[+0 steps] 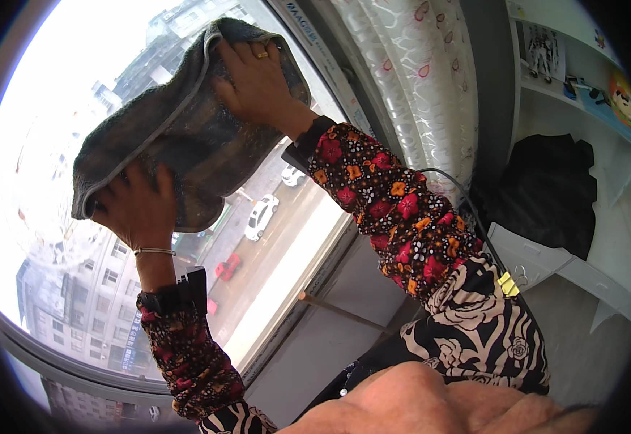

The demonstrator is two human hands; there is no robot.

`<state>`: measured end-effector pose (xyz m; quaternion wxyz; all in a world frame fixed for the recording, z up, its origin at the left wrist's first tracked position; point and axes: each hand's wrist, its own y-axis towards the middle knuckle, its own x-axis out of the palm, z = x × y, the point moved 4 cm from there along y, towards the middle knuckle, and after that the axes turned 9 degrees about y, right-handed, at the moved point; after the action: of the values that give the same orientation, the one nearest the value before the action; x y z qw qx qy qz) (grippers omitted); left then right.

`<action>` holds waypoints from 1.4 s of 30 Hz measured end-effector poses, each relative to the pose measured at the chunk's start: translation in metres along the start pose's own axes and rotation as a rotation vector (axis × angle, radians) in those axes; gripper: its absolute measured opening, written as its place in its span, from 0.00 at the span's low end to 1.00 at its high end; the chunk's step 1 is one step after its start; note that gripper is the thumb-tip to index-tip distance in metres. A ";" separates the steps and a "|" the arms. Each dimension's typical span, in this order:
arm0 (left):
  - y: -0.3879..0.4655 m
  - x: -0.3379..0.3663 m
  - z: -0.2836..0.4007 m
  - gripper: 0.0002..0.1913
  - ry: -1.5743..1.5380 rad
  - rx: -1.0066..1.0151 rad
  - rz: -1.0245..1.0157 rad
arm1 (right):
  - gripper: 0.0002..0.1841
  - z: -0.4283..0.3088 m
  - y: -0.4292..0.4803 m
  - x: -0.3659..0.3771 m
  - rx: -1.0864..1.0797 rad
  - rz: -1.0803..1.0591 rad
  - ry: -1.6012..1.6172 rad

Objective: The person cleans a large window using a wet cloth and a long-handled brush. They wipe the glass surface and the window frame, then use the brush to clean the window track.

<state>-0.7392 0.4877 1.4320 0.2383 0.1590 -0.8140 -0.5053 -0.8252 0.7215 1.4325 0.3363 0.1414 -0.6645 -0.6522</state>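
Observation:
A dark grey towel-like cloth (196,146) is spread in front of the window glass (49,141), with a thick hem running diagonally across it. My left hand (142,203) grips its lower left part, the fingertips tucked under the folded edge. Higher up and to the right, my right hand (255,87) holds the cloth near its top edge, its fingertips partly hidden by the fold. Whether the cloth presses on the glass all over cannot be told. Whitish smears (49,238) show on the pane left of the cloth.
A window frame (342,89) borders the glass, beside a patterned curtain (407,81). Below the sill, a wooden stick (342,313) slants. At right are white shelves (554,92) with figurines and a black cloth item (551,190). A cable (456,187) runs by my right arm.

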 end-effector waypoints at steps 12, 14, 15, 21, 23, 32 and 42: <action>-0.007 0.004 0.073 0.22 -0.309 0.226 -0.085 | 0.24 0.022 -0.119 -0.030 0.198 -0.075 -0.092; -0.031 0.002 0.102 0.21 -0.383 0.332 -0.170 | 0.24 0.019 -0.167 -0.027 0.320 -0.167 -0.175; -0.044 0.001 0.115 0.20 -0.442 0.373 -0.172 | 0.25 0.018 -0.190 -0.026 0.383 -0.215 -0.219; -0.160 0.008 0.141 0.18 -0.694 0.696 -0.233 | 0.23 -0.048 -0.324 -0.032 0.535 -0.640 -0.372; -0.190 0.015 0.119 0.18 -0.715 0.715 -0.287 | 0.21 -0.080 -0.335 -0.030 0.542 -0.561 -0.134; -0.159 0.027 -0.016 0.24 -0.464 0.537 -0.247 | 0.29 -0.142 -0.180 0.027 0.096 -0.379 0.287; -0.084 0.018 -0.042 0.22 -0.331 0.239 -0.034 | 0.34 -0.113 -0.076 0.036 -0.253 -0.172 -0.005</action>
<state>-0.7300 0.4106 1.3766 0.0721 0.1149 -0.8935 -0.4282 -0.7993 0.6037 1.3603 0.2924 0.1528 -0.5634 -0.7574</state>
